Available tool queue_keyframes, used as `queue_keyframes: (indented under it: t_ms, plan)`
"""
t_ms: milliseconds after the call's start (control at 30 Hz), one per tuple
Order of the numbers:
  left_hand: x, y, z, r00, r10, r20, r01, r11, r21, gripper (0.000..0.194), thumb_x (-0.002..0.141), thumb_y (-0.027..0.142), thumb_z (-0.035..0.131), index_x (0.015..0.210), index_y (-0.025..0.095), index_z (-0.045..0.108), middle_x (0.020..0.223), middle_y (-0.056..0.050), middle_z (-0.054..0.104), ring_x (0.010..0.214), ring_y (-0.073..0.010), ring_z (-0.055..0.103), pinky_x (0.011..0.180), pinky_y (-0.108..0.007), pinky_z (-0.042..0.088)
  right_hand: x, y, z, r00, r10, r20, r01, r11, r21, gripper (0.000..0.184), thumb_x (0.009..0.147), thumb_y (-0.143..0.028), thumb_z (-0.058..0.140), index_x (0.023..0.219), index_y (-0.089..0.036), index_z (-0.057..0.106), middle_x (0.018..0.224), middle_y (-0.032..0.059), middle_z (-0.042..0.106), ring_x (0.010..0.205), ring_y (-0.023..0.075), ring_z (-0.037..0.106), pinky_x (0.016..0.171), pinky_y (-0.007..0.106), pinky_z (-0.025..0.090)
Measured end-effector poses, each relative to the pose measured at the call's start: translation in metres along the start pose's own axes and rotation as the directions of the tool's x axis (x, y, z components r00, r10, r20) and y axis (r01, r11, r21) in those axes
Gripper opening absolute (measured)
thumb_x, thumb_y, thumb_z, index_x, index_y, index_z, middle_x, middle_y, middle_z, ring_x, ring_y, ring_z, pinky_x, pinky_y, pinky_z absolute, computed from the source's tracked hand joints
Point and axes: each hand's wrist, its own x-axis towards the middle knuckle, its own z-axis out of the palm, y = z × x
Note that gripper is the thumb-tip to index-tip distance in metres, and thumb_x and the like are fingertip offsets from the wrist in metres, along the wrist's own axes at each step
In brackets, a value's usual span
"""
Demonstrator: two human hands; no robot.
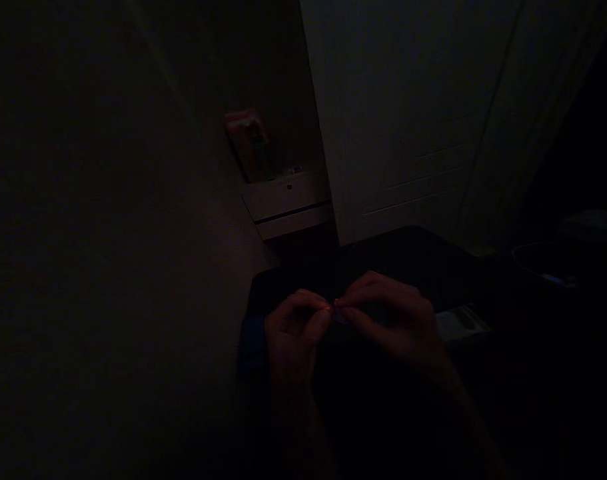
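Nearest the camera, in very dim light, a person's two bare forearms [296,407] reach up from the bottom edge. On the left, the left hand [289,340] is curled, its thumb and forefinger pressed together at the tips on a small object [340,315]. That object sits between the two hands, at the lower middle of the view; it looks faintly violet but is too dark and small to identify. On the right, the right hand [400,310] pinches the same object between thumb and forefinger. Fingertips of both hands nearly meet, and a faint reddish glow catches them.

Around the hands, from left to right: a plain wall [108,233] fills the left side. Just beside the left wrist is a blue item [252,343] whose form is lost in shadow. Farther back is a pale drawer-like unit [293,200] with a round dark spot on its front and a dark slot below. On top stands a red and orange packet [248,143], with a small unclear item [294,171] to its right. Behind the hands spreads a black worktop [433,257] with rounded corners. Beyond it rises a tall, pale panel [398,120] with shallow lines across it. Beside the right wrist lies a pale sheet [463,323]. At far right, a curved rim [516,253] and a bluish glint [558,279] show in the darkness.
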Motion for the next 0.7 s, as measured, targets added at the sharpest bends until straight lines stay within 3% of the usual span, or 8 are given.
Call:
queue_keyframes:
  t_ms: [300, 700]
  plan:
    - [-0.004, 0.002, -0.005, 0.987, 0.152, 0.057, -0.160, 0.968, 0.193, 0.009, 0.089, 0.024, 0.077, 0.080, 0.020, 0.077, 0.075, -0.003, 0.071, 0.071, -0.0143, 0.066, 0.067, -0.026, 0.054, 0.001, -0.003, -0.002, 1.000, -0.010, 0.013, 0.010, 1.000, 0.015, 0.013, 0.089, -0.013, 0.078, 0.097, -0.023, 0.077, 0.087, 0.0024, 0.078, 0.077, 0.0173, 0.073, 0.069, 0.029, 0.058]
    - [-0.006, 0.012, 0.001, 0.980, 0.177, 0.093, -0.198, 0.921, 0.335, 0.009, 0.090, 0.020, 0.077, 0.080, 0.020, 0.077, 0.076, -0.001, 0.073, 0.070, -0.0128, 0.067, 0.067, -0.024, 0.055, 0.003, -0.004, -0.001, 0.999, -0.032, 0.011, 0.032, 0.999, 0.014, 0.013, 0.087, -0.011, 0.077, 0.094, -0.022, 0.076, 0.084, 0.0021, 0.077, 0.074, 0.0167, 0.072, 0.067, 0.029, 0.056]
